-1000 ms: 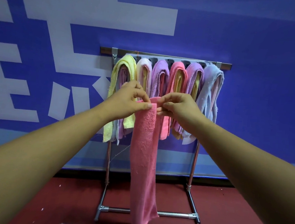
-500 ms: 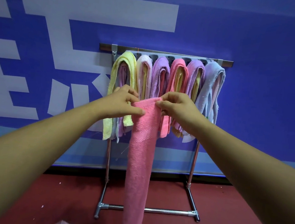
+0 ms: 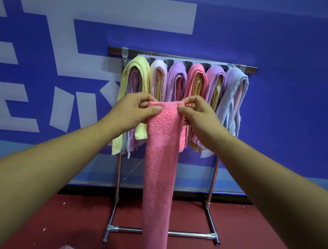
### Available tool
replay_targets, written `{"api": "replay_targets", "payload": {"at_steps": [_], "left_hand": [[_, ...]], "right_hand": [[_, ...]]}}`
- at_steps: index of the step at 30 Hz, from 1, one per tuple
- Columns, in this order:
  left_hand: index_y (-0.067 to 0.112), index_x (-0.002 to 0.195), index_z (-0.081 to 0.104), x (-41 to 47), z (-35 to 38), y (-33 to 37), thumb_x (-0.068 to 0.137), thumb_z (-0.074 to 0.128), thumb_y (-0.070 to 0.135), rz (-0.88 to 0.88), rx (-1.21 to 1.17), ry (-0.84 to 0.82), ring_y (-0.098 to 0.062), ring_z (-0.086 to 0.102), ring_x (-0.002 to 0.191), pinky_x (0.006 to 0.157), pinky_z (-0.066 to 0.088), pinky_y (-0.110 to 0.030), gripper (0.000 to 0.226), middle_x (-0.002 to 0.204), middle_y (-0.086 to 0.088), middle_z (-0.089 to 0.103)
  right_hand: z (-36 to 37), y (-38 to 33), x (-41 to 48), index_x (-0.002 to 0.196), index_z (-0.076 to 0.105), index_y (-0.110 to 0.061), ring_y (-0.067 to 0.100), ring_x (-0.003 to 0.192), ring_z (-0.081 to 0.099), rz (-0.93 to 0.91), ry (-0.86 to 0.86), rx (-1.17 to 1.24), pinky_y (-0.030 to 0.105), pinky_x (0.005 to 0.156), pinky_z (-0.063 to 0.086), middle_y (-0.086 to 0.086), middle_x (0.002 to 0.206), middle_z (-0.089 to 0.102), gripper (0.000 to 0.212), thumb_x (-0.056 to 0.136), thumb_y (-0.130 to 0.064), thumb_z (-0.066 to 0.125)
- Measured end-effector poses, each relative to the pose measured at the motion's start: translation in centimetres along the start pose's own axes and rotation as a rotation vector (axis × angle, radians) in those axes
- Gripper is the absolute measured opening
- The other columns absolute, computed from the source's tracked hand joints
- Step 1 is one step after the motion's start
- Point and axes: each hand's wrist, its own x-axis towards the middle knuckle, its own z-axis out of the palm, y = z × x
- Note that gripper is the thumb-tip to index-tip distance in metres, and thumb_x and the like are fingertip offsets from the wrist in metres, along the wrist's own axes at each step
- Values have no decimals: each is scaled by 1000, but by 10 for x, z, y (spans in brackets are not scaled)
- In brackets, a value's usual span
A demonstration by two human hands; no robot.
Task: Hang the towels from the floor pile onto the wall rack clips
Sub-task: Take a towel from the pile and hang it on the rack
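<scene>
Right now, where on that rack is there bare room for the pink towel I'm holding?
No clip looks free: six towel bundles pack the rack from the yellow towel to the pale blue towel. Only the bar ends beyond those two show bare. Both hands, left and right, pinch the pink towel.

Only parts of large white characters show on the blue wall (image 3: 283,45), cut off by the frame; none can be read as a whole
</scene>
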Motion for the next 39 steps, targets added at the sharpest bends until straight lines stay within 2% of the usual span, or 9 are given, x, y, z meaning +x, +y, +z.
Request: {"api": "replay_targets", "payload": {"at_steps": [4,8,12,17,23,28,31,34,39], "left_hand": [[13,96,69,1,1,2,88,73,20,12,60,-11,-11,70,79,70,59,-25,11,86,-6,74],[14,96,71,0,0,0,86,74,21,7,101,-38,-5,70,78,64,56,-18,13,86,-2,75],[12,100,69,0,1,-8,87,73,21,-24,46,-11,-5,68,77,65,56,-18,16,86,-2,74],[13,121,63,-15,8,-40,87,72,15,-198,-143,-202,-17,72,98,79,58,-26,35,108,-4,74],[10,103,73,-65,47,-115,86,73,8,-366,-75,-313,-16,72,95,82,54,-17,17,100,0,76],[13,102,75,-88,74,-146,82,78,23,-440,-181,-306,-21,71,102,98,53,-35,23,102,-2,77],[15,98,78,-86,67,-148,57,89,50,-423,-245,-291,-22,71,101,95,54,-35,56,103,-8,76],[12,98,78,-76,51,-144,54,87,39,-436,-358,-270,-18,68,92,87,55,-30,53,102,-9,75],[6,113,72,-47,21,-117,50,92,37,-385,-584,-227,-19,59,91,80,49,-26,73,106,-13,68]], "right_hand": [[-9,-4,4,114,71,-13,20,94,68,112,-219,68,37,84,53,11,107,72,44,76,-31,85],[-12,-12,8,99,75,-5,18,87,67,73,-373,-149,32,84,54,9,93,74,18,86,-18,76],[-11,-20,14,99,73,-1,19,87,65,15,-369,-286,41,90,54,17,94,72,21,89,-19,73],[-10,-31,25,102,68,0,20,86,61,-12,-269,-273,42,87,54,6,90,65,21,94,-19,67],[-10,-47,45,88,69,-14,25,87,59,-17,-110,-122,42,80,49,7,88,63,7,93,-17,67],[-15,-53,49,99,71,-6,14,69,57,-40,55,-216,27,62,47,5,80,62,12,93,-15,66],[-33,-38,51,96,72,-4,14,68,58,-27,179,-433,32,60,54,5,79,63,14,92,-16,66],[-55,-12,51,84,71,5,22,65,60,70,277,-511,48,69,59,14,72,64,18,85,-13,71],[-69,44,27,88,64,3,25,64,64,448,233,-649,37,60,58,18,80,68,23,77,-10,80]]}}
